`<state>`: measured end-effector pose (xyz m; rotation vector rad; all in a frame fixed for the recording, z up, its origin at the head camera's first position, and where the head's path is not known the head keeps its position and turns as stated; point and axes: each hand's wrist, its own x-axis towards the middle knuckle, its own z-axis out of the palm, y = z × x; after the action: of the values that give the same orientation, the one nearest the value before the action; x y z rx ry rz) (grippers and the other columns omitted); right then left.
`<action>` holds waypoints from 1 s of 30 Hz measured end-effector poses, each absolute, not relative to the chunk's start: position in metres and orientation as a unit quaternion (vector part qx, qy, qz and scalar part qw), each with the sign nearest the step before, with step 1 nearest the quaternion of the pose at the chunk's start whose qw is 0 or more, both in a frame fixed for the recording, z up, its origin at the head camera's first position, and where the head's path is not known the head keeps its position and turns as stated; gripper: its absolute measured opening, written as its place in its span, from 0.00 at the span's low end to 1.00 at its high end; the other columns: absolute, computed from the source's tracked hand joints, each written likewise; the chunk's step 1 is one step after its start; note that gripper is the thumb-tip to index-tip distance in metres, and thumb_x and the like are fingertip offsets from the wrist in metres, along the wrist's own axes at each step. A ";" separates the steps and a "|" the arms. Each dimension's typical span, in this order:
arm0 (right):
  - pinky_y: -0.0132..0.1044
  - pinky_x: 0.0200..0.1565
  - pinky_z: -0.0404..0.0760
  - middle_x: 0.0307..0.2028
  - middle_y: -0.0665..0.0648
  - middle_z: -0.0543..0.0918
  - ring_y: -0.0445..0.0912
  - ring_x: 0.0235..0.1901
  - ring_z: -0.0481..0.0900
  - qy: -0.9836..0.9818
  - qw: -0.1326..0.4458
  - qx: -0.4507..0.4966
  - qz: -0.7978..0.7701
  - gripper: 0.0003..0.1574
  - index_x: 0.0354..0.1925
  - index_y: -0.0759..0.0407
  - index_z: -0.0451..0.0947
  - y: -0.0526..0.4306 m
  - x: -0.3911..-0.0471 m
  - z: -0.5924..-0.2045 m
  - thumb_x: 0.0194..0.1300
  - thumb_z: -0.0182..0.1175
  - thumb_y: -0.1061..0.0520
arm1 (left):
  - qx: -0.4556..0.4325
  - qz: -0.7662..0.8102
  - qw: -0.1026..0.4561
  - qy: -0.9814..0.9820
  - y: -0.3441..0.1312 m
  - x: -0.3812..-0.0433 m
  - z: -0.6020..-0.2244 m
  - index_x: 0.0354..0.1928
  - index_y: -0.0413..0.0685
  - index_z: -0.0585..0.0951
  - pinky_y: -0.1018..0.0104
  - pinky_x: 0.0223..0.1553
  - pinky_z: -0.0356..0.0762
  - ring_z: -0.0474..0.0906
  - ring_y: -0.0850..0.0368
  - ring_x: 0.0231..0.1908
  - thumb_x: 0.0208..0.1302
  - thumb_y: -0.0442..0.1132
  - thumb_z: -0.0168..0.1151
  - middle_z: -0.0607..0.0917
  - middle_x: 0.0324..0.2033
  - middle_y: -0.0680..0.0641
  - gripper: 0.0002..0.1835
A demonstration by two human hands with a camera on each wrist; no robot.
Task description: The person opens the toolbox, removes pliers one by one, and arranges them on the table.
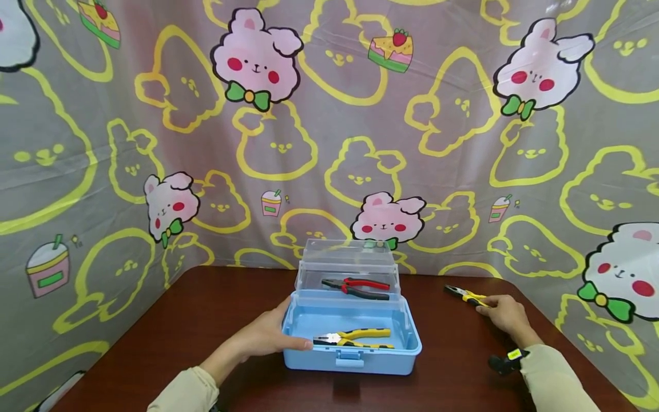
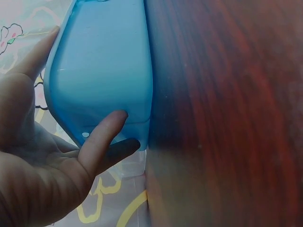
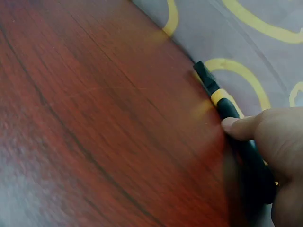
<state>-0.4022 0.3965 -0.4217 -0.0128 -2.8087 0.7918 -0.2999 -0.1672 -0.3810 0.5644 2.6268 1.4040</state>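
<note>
A light blue toolbox (image 1: 378, 365) stands on the table with its clear lid (image 1: 347, 252) raised. My left hand (image 1: 259, 333) holds its left end, thumb at the front rim; the left wrist view shows fingers spread along the box's blue end wall (image 2: 104, 71). Yellow-and-black pliers (image 1: 360, 333) lie at the front of the box. Red-and-black pliers (image 1: 360, 283) rest higher up, toward the lid. Off to the right, my right hand (image 1: 507, 316) grips another pair of yellow-and-black pliers (image 1: 458, 291) by the handles, jaws pointing away. Its thumb (image 3: 236, 126) presses the dark handle in the right wrist view.
The brown wooden table (image 1: 216, 303) has rounded far corners. A patterned curtain (image 1: 319, 126) hangs close behind its back edge and along both sides. On the toolbox front is a blue latch (image 1: 350, 359). A dark wrist strap (image 1: 509, 361) sits at my right cuff.
</note>
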 end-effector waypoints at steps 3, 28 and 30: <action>0.61 0.46 0.76 0.51 0.77 0.81 0.72 0.48 0.76 -0.960 0.108 0.016 0.256 0.27 0.52 0.76 0.81 0.399 -0.403 -0.421 0.68 0.70 0.53 | 0.187 0.463 0.053 0.865 -0.168 -0.301 -0.381 0.83 0.48 0.48 0.37 0.59 0.72 0.75 0.42 0.58 0.54 0.56 0.81 0.73 0.68 0.38 0.64; 0.63 0.47 0.75 0.46 0.73 0.84 0.71 0.48 0.78 -0.957 0.138 0.032 0.253 0.25 0.53 0.75 0.81 0.394 -0.406 -0.405 0.67 0.70 0.56 | 0.181 0.460 0.053 0.868 -0.166 -0.300 -0.383 0.83 0.47 0.49 0.38 0.59 0.72 0.75 0.42 0.58 0.53 0.57 0.81 0.73 0.67 0.38 0.65; 0.63 0.47 0.75 0.47 0.74 0.83 0.71 0.48 0.78 -0.957 0.139 0.033 0.252 0.24 0.53 0.74 0.81 0.392 -0.407 -0.403 0.68 0.70 0.56 | 0.181 0.461 0.053 0.867 -0.166 -0.300 -0.382 0.83 0.47 0.49 0.37 0.59 0.72 0.75 0.42 0.58 0.53 0.57 0.81 0.73 0.68 0.38 0.65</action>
<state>-0.4067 0.3923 -0.4029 0.0954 -2.7657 0.7289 -0.3004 -0.1662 -0.3823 0.5499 2.6360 1.4003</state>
